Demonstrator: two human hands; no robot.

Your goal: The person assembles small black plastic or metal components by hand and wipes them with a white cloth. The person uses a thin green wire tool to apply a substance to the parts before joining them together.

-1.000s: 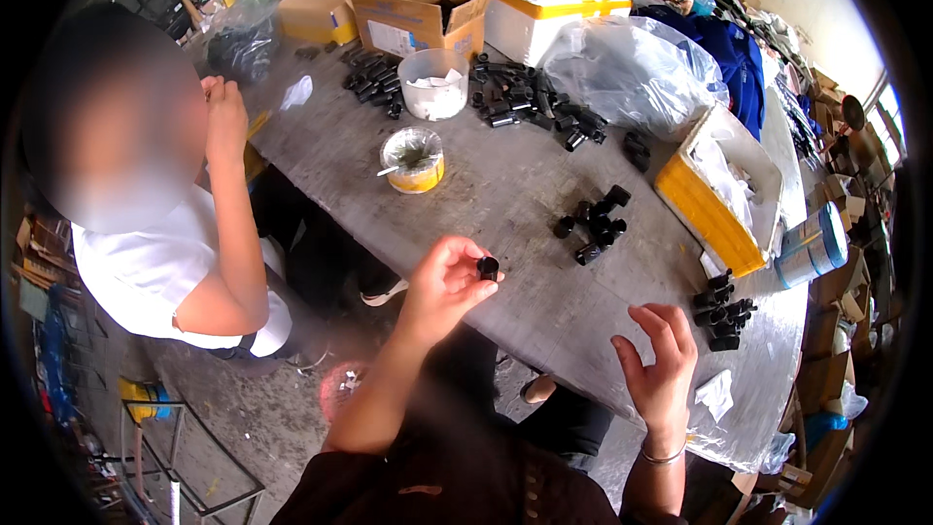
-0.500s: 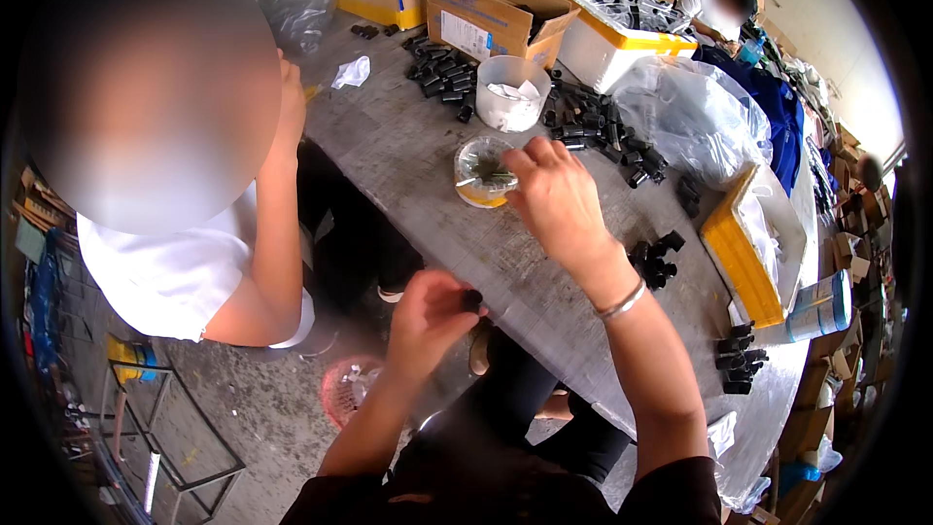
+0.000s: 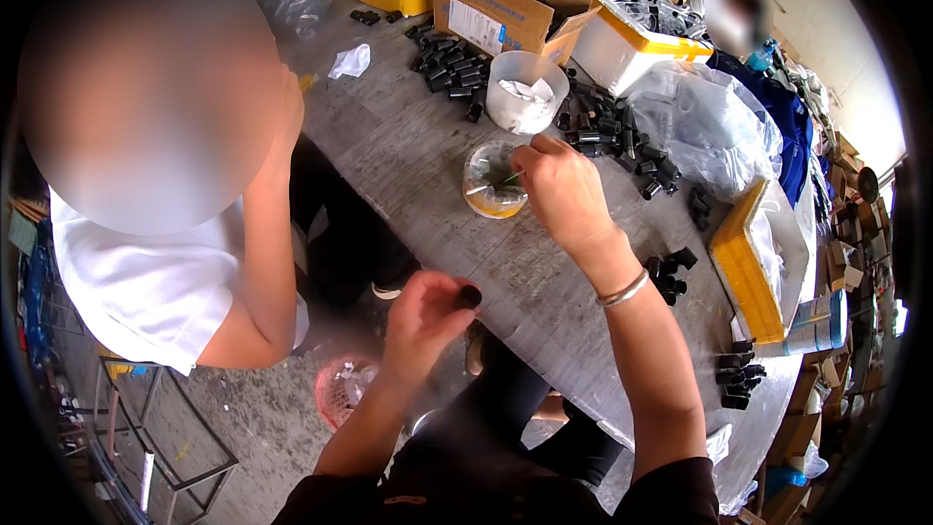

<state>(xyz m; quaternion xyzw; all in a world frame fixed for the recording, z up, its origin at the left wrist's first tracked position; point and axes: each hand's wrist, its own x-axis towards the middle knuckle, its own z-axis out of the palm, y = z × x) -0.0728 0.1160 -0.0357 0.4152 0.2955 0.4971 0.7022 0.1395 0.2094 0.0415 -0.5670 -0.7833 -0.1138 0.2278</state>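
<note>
My left hand (image 3: 424, 319) pinches a short black tube-like piece (image 3: 468, 296) between thumb and fingers, just off the near table edge. Over the table, my right hand (image 3: 566, 192) is closed on a thin green stick (image 3: 509, 178) whose lower end reaches into a small clear tub (image 3: 496, 208) with a yellow band at its base. A pale stick (image 3: 475, 190) leans inside the same tub. What else the tub holds is hard to make out. Behind it stands a larger translucent round container (image 3: 526, 87) with white scraps inside.
Piles of black cylindrical pieces (image 3: 455, 73) lie across the grey table (image 3: 408, 175). Cardboard boxes (image 3: 496, 2), a foam box (image 3: 632, 51), a clear plastic bag (image 3: 700, 131) and a yellow-sided box (image 3: 753, 258) stand around. A person in white (image 3: 146, 277) sits at left; a red basket (image 3: 340, 394) is on the floor.
The view has shifted a little, so the table's things appear slightly further right. My right hand stays at the tub with the green stick; the black piece's round end now faces me more.
</note>
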